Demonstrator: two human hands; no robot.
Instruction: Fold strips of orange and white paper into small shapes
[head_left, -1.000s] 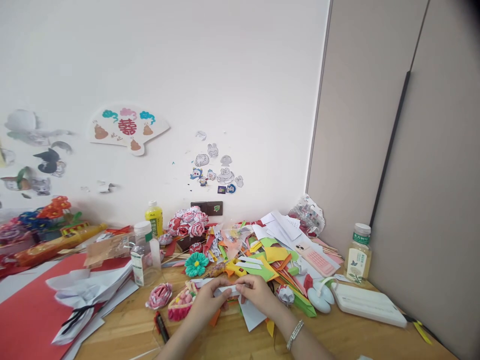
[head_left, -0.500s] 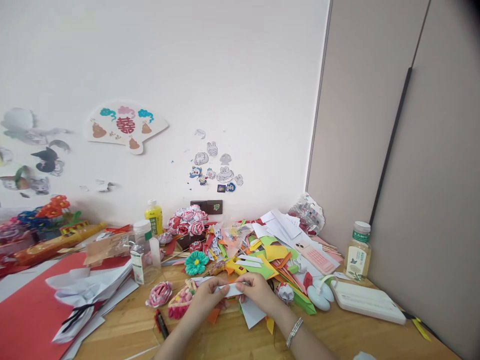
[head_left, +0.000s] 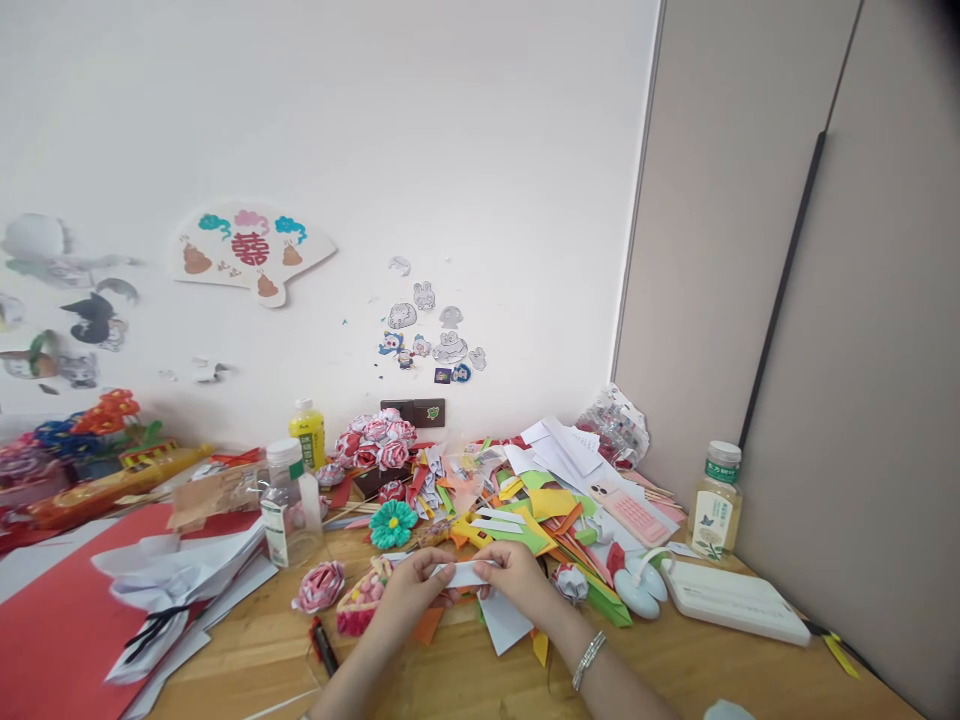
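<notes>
Forearms were cut off by the lower edge. Left hand and right hand pinched a flat white paper strip between them, its ends covered, over the wood-grained table. Beyond, angular paper scraps overlapped, many outlines unclear.

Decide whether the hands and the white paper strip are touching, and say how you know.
Touching. The head view shows it: the left hand and right hand hold the white paper strip between them, each thumb lying over one end.

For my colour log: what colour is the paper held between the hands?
White; the held paper shows best in the head view.
</notes>
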